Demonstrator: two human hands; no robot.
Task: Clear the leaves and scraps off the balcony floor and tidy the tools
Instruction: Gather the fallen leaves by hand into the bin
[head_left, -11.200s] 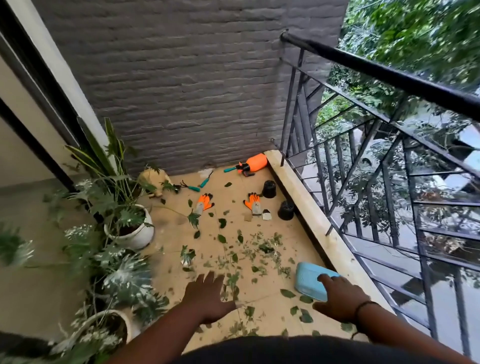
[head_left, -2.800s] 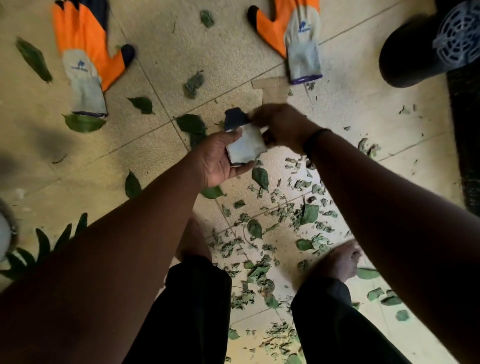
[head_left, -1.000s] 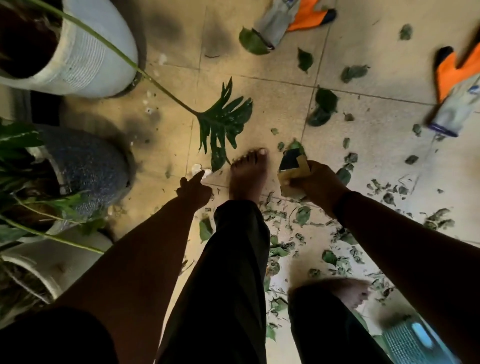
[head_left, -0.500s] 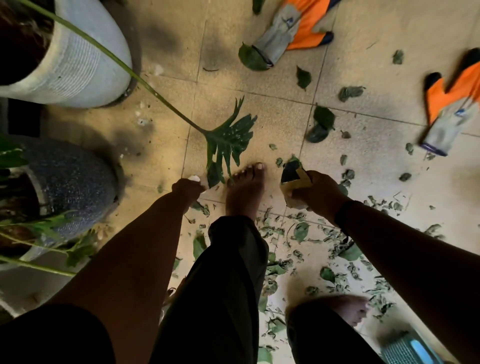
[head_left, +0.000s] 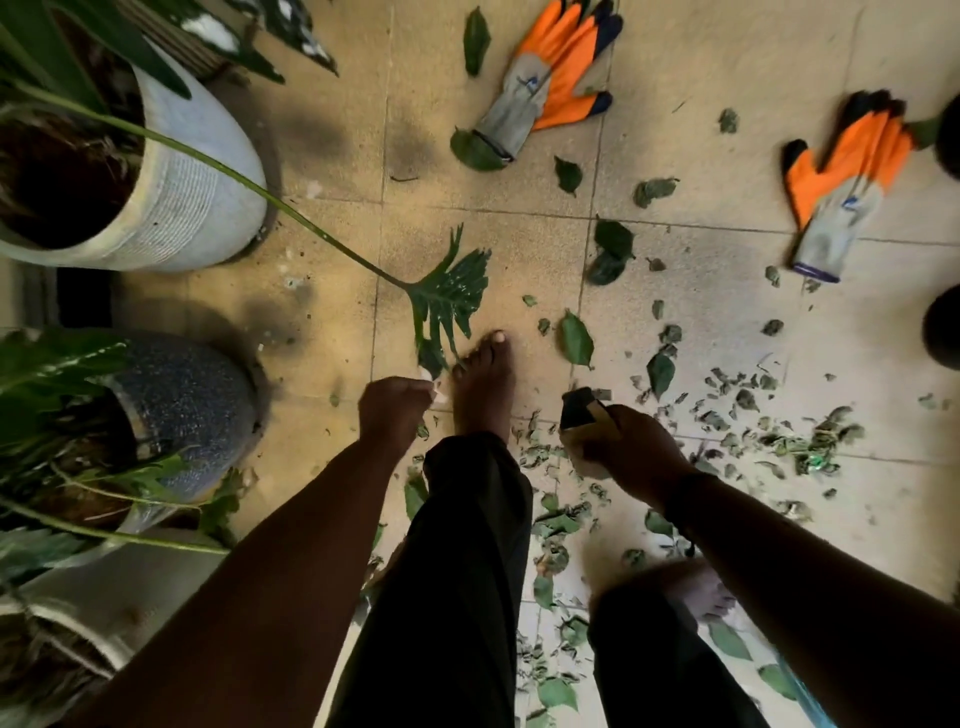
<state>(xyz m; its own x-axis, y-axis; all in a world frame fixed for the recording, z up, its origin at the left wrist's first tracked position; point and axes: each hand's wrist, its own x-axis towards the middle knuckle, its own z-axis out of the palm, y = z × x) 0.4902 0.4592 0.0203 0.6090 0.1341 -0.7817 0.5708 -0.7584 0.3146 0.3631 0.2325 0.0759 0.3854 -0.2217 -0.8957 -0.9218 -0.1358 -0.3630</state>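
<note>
My left hand (head_left: 395, 410) is curled low over the tan tiles, pinching a small white scrap (head_left: 435, 391) beside my bare left foot (head_left: 480, 387). My right hand (head_left: 631, 449) grips a small stack of card scraps (head_left: 579, 410), dark on top and tan beneath. Green leaves and shredded bits (head_left: 737, 410) lie scattered over the floor to the right and behind my feet. Two orange-and-grey work gloves lie flat, one (head_left: 550, 78) at the top middle, the other (head_left: 844, 182) at the right.
A white ribbed pot (head_left: 182, 208) stands at the upper left, its long stem ending in a lobed leaf (head_left: 449, 296) near my toes. A dark speckled pot (head_left: 182, 395) sits at the left. Black pots (head_left: 943, 332) show at the right edge.
My left hand has closed on the white scrap by my foot. The right hand with the card scraps has dropped slightly toward me. The view has shifted, showing both gloves more fully.
</note>
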